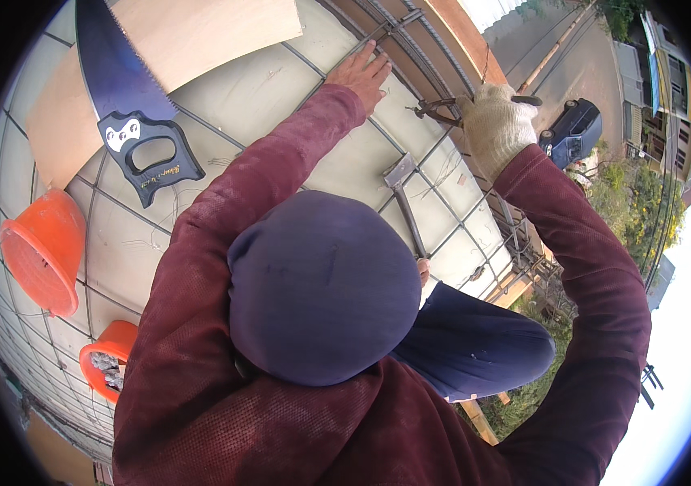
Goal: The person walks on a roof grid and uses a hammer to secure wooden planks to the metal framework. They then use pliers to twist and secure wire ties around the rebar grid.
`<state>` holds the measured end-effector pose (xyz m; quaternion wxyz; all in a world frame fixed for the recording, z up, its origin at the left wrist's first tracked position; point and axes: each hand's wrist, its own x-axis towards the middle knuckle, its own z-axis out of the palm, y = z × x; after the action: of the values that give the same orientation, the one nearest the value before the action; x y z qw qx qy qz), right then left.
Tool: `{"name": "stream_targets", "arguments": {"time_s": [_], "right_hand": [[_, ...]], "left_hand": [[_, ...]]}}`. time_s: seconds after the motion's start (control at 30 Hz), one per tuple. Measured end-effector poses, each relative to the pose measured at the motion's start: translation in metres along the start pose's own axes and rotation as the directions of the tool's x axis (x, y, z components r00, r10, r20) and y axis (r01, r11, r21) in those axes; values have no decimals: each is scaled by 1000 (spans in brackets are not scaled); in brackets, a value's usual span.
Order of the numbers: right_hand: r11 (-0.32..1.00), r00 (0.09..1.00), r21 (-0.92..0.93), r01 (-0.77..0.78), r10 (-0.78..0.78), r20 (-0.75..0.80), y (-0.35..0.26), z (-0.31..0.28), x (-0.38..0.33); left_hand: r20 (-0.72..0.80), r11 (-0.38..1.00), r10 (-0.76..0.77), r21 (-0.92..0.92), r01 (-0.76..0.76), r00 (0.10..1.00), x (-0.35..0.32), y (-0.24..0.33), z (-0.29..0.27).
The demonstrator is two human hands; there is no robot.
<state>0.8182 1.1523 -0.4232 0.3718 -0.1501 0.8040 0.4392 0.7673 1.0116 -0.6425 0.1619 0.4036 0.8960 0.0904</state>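
My right hand [497, 125], in a pale knitted glove, is closed around a pair of dark pincers [440, 108]. Their jaws point left, over the edge of the steel bars, and one handle end sticks out past the glove on the right. My bare left hand [359, 74] lies with its fingers spread on the pale panels, its fingertips beside the bundle of ribbed steel bars [418, 49]. Between my arms a hammer [404, 198] rests on the bar grid, its metal head toward the bars. Whether any wire sits in the pincer jaws is too small to make out.
A handsaw [131, 97] with a black handle lies on a brown plywood sheet [224, 36] at the upper left. Two orange buckets [66, 235] are on the left, the lower one holding grey lumps. Beyond the wooden formwork edge [463, 32] is a drop to a street with a dark car [576, 134].
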Motion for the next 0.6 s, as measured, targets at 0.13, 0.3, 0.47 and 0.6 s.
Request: {"name": "stream_targets", "arguments": {"time_s": [0.13, 0.3, 0.47, 0.6], "right_hand": [[998, 992, -45, -42, 37, -118, -8, 2, 0], [993, 995, -115, -36, 25, -100, -7, -1, 7], [999, 998, -16, -36, 35, -58, -12, -4, 12], [999, 996, -30, -38, 36, -84, -12, -14, 10]], "left_hand": [[-64, 999, 15, -50, -19, 998, -4, -1, 2], [-40, 999, 7, -35, -9, 999, -6, 1, -4], [-109, 992, -8, -128, -6, 994, -7, 1, 2], [-60, 992, -20, -124, 12, 998, -3, -1, 6]]}}
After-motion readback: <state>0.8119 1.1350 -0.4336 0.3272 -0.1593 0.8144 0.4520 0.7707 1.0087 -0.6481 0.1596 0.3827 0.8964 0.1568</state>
